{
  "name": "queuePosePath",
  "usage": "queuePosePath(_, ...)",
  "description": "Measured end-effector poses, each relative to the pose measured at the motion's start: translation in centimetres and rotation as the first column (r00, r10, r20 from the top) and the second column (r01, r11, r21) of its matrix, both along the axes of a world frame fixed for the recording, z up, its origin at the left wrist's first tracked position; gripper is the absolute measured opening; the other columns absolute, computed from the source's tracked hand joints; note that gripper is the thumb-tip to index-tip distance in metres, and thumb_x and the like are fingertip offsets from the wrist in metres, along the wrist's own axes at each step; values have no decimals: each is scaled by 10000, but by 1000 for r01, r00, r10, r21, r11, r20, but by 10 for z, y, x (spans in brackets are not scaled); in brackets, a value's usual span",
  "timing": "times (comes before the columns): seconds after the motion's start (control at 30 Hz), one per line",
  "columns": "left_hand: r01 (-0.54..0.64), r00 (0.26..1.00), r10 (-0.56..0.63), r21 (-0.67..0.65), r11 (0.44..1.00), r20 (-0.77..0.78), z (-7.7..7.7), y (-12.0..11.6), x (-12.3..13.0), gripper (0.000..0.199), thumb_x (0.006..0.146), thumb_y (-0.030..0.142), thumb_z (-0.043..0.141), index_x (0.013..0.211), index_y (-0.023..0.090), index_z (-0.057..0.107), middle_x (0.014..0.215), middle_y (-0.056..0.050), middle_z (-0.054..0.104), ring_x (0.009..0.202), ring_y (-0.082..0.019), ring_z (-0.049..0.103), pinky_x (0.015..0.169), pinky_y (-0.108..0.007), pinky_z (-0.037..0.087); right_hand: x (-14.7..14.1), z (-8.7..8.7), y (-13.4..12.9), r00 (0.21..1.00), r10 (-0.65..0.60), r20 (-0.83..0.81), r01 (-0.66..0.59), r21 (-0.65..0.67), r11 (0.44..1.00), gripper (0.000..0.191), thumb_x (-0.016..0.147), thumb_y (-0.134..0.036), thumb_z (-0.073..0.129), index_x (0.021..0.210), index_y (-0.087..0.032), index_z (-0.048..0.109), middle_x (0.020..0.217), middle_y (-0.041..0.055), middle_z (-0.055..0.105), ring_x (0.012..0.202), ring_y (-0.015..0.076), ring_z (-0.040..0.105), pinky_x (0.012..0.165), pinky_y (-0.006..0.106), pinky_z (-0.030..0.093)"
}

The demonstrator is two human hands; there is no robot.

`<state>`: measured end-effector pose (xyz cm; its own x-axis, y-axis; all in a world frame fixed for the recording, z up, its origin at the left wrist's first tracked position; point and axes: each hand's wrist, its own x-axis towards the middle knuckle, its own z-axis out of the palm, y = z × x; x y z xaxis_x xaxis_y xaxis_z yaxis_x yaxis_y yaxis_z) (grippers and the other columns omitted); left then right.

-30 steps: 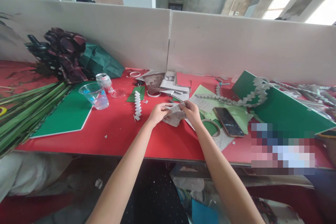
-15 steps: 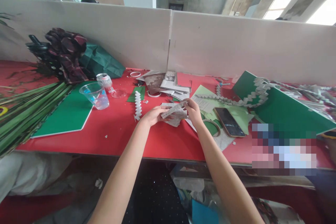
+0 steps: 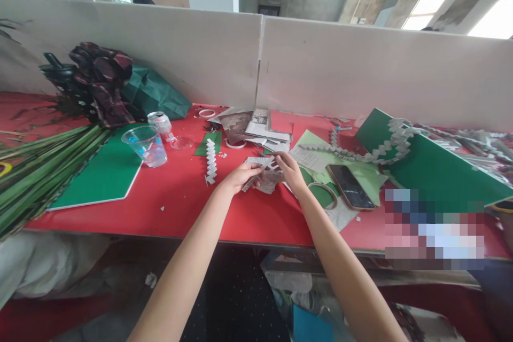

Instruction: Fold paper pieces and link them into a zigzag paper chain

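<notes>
My left hand point(image 3: 242, 177) is closed on a narrow strip of printed paper point(image 3: 248, 184), whose end hangs below the fingers. My right hand point(image 3: 288, 171) has its bent fingers at the top of the same paper, close to the left fingertips; the fingers hide part of it. Under and behind the hands lies a piece of printed newspaper point(image 3: 269, 186) on the red table point(image 3: 180, 214). Left of my hands is a short zigzag chain of folded paper point(image 3: 210, 161). A longer folded-paper chain point(image 3: 374, 156) curves away on the right.
A phone point(image 3: 350, 186) and a roll of tape point(image 3: 332, 197) lie right of my hands, with green sheets point(image 3: 316, 141). Leftward stand a clear plastic cup point(image 3: 148, 148), a can point(image 3: 159, 124) and long green leaves point(image 3: 52, 171). A white partition point(image 3: 360, 64) runs behind.
The paper strip, stretched up between both hands before, is now lower and more covered by the fingers. My right hand has moved slightly left, nearer the left hand.
</notes>
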<state>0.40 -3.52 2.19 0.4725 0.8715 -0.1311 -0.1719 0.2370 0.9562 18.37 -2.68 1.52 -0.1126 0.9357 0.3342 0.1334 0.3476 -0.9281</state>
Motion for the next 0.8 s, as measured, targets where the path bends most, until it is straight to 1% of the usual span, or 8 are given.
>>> queuePosePath(0.07,-52,998,53,98,994,-17,0,0,3,320,757,359,723,970,125,678,701,-38,671,470,-82,557,459,-191,434,-2,2,-2,999,42,22,-41,-38,998,370,849,-528,464,888,-194,619,801,33,620,768,176,579,686,283,457)
queuePosePath(0.17,-28,999,33,171,985,-25,-1,0,6,403,752,385,723,1077,153,673,850,-76,718,544,-120,622,494,-212,477,-4,4,-6,994,51,95,-48,-35,998,388,806,-557,536,755,-182,621,698,30,603,699,179,550,645,285,430)
queuePosePath(0.3,52,999,-51,163,985,-12,-1,-2,9,375,755,422,713,980,123,698,898,-122,729,648,-182,674,569,-267,535,-5,6,-8,994,-85,68,85,8,996,366,776,-526,569,655,-182,596,628,22,575,649,170,516,604,278,392)
queuePosePath(0.4,83,997,-81,137,987,-18,0,-4,10,369,760,431,707,951,115,702,862,-129,732,639,-198,684,602,-311,554,-2,5,-6,979,-205,8,205,22,979,349,773,-505,563,628,-189,558,594,6,533,605,153,488,573,270,374)
queuePosePath(0.53,77,995,-67,155,985,-73,2,-7,8,355,766,426,700,915,104,703,823,-132,731,578,-185,671,573,-303,544,9,1,1,901,-406,-151,405,-41,914,366,772,-532,560,617,-213,469,524,-32,411,515,128,412,489,256,348)
queuePosePath(0.63,38,996,-25,139,990,-91,3,-7,5,328,762,379,713,949,111,692,803,-113,725,591,-181,672,567,-287,535,20,0,5,801,-523,-291,536,-39,843,392,771,-564,548,631,-215,434,591,-27,447,567,120,450,547,246,413)
queuePosePath(0.7,-14,994,27,126,992,-101,3,-6,5,311,786,371,689,975,124,683,790,-97,717,611,-182,675,563,-280,529,23,1,5,786,-530,-319,540,-63,839,415,771,-586,537,628,-216,416,597,-23,451,574,120,462,559,246,421)
queuePosePath(0.8,-110,986,125,138,984,-107,2,-5,8,269,820,380,647,938,141,687,793,-79,712,621,-168,664,559,-262,517,16,4,1,893,-397,-211,395,-53,917,427,781,-583,538,604,-216,410,559,-22,445,529,120,438,509,248,372)
